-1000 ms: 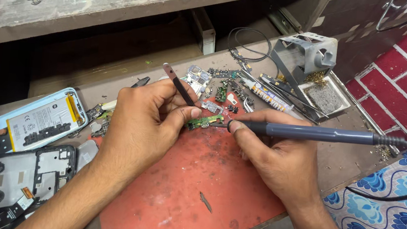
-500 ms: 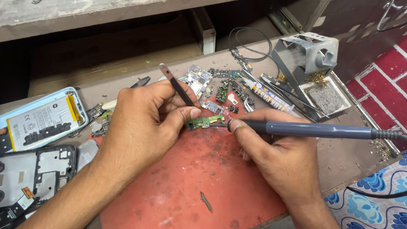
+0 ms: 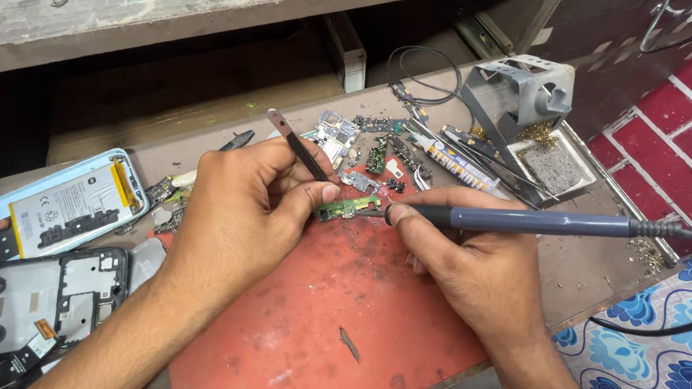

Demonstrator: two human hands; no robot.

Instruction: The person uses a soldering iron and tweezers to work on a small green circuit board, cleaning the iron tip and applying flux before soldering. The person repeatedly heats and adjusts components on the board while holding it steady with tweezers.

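1. Compared with a second ago almost nothing has moved: the soldering iron (image 3: 529,222) lies at much the same shallow slant, its tip still down at the right end of the small green circuit board (image 3: 348,208). From where I stand that steadiness suggests one joint is being worked patiently, not a move from spot to spot.
2. The left hand (image 3: 251,211) is pinched, thumb and forefinger closed on the board's left end, and it also carries a pair of dark tweezers (image 3: 298,145) whose shaft sticks up and back past the knuckles.
3. The right hand (image 3: 483,267) is wrapped around the iron's grey handle like a pen, fingertips close to the tip; the black cord loops off to the right of the board.
4. The board sits between the two hands, just above the far edge of the red mat (image 3: 324,336) on the counter (image 3: 601,270).
5. Behind the board lies a scatter of tiny parts; farther back and right stands the metal iron stand (image 3: 534,90) with its sponge tray. Well left of the board lie opened phone casings (image 3: 39,216).
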